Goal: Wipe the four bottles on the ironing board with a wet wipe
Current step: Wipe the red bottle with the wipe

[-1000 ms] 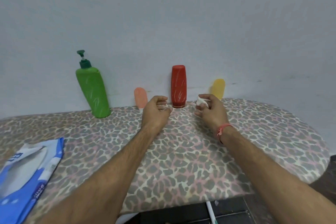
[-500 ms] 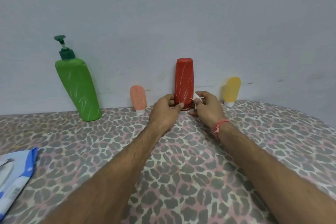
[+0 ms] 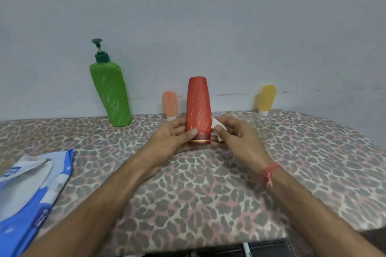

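Gripping now: the left hand point(image 3: 173, 137) wraps the lower part of the red bottle point(image 3: 198, 108), thumb laid across its front just above the cap, fingers curled round the back.
Right hand: the right hand point(image 3: 236, 135) pinches a white wet wipe point(image 3: 217, 126) between thumb and fingertips, fingers together on it, right beside the bottle's lower right side.
Wipe contact: the wipe touches or nearly touches the bottle near the cap; I cannot tell which.
Red bottle: upright, cap down, gold band round the dark red cap, standing on or just above the ironing board point(image 3: 208, 190); the hands hide the base.
Green pump bottle: the green pump bottle point(image 3: 110, 96) is at the far left of the row, against the wall point(image 3: 208, 16), leaning a touch, pump head on top, well apart from both hands.
Peach tube: the peach tube point(image 3: 170, 105) stands cap down just behind the left hand's fingers, near the red bottle.
Yellow tube: the yellow tube point(image 3: 267, 99) is far right, cap down on its white cap, by the wall, apart from the right hand.
Wipes pack: the blue and white wipes pack point(image 3: 27, 198) lies flat at the board's near left edge, flap open.
Wrist: a red thread band point(image 3: 269, 173) on the right wrist.
Board cover: leopard print in grey and pink.
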